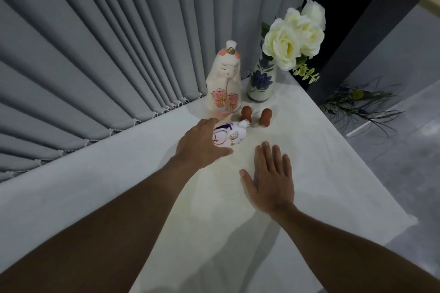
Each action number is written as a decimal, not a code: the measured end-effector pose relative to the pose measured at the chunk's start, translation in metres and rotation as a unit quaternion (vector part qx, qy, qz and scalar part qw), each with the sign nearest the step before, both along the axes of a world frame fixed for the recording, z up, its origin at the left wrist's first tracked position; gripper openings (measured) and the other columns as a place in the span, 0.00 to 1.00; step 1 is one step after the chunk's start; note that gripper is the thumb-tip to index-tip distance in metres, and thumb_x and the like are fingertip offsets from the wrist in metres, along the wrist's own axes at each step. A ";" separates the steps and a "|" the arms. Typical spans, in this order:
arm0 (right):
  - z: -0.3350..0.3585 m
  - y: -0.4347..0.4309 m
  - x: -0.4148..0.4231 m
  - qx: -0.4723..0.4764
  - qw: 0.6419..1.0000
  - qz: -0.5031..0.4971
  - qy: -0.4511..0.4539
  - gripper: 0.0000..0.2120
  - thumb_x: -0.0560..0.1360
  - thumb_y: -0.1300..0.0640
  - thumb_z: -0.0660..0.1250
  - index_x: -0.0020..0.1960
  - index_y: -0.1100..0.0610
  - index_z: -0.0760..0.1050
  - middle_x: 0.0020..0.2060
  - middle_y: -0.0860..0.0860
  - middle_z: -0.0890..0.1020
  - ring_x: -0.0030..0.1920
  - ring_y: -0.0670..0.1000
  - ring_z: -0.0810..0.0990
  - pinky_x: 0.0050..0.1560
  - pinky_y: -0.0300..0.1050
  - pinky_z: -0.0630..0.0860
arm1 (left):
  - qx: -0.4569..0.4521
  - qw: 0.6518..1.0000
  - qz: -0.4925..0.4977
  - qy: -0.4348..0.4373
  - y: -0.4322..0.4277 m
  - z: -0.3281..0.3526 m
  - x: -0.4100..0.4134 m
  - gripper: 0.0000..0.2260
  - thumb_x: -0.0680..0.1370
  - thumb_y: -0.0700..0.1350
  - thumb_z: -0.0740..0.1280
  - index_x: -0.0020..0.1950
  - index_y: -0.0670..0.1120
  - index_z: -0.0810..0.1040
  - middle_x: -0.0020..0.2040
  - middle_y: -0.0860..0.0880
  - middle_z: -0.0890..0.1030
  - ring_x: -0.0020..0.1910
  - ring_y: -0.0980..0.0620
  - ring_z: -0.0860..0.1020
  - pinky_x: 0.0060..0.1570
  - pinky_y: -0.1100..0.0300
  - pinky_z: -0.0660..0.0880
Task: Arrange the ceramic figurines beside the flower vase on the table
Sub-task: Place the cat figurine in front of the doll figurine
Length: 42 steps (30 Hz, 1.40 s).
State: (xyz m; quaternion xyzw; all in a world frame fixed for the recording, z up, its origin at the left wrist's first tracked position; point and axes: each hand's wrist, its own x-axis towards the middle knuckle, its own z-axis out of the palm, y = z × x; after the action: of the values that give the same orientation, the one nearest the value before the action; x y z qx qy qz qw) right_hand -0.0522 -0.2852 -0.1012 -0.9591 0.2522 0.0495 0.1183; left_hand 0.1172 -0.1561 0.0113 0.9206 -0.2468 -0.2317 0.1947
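A small white ceramic figurine with red and purple markings [229, 134] lies on its side on the white-clothed table [309, 150], a little in front of the tall white ceramic doll painted with pink blossoms [223, 83], which stands upright just left of the blue-flowered ceramic vase of cream roses [260, 81]. Two small brown rounded figurines [256, 115] stand between. The left hand [202, 141] reaches over the toppled piece, fingers spread wide; whether they touch it is hard to tell. The right hand [269, 181] lies flat and empty, fingers spread. The step appears to be picking it up; next it needs closing around the body and standing upright near the vase.
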 end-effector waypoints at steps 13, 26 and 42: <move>0.013 0.134 0.003 0.051 0.983 0.174 -0.038 0.36 0.82 0.34 0.51 0.82 0.56 0.56 0.82 0.54 0.58 0.83 0.57 0.54 0.82 0.57 0.50 | 0.035 0.999 0.022 0.027 0.159 0.004 -0.033 0.40 0.73 0.63 0.70 0.79 0.50 0.60 0.78 0.51 0.64 0.76 0.50 0.64 0.74 0.52 0.63; 0.003 0.264 0.006 -0.004 0.971 0.238 -0.008 0.41 0.79 0.28 0.47 0.83 0.53 0.51 0.84 0.52 0.50 0.83 0.57 0.45 0.82 0.59 0.46 | 0.119 0.986 0.113 0.017 0.368 -0.002 -0.062 0.42 0.70 0.67 0.70 0.78 0.50 0.62 0.77 0.50 0.67 0.75 0.48 0.65 0.75 0.51 0.61; -0.002 0.272 0.008 -0.019 0.971 0.235 -0.035 0.40 0.77 0.30 0.55 0.81 0.54 0.60 0.83 0.53 0.58 0.83 0.59 0.53 0.80 0.62 0.52 | 0.214 0.939 0.057 0.262 0.408 -0.020 -0.076 0.28 0.58 0.47 0.77 0.55 0.54 0.69 0.51 0.55 0.72 0.40 0.47 0.85 0.32 0.58 0.79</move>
State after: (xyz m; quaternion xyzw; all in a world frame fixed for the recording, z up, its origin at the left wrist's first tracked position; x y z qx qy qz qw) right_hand -0.0439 -0.0134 -0.1035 -0.9948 0.0161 0.0372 0.0940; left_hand 0.0415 0.2519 -0.0084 0.8595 -0.0790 -0.5010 0.0640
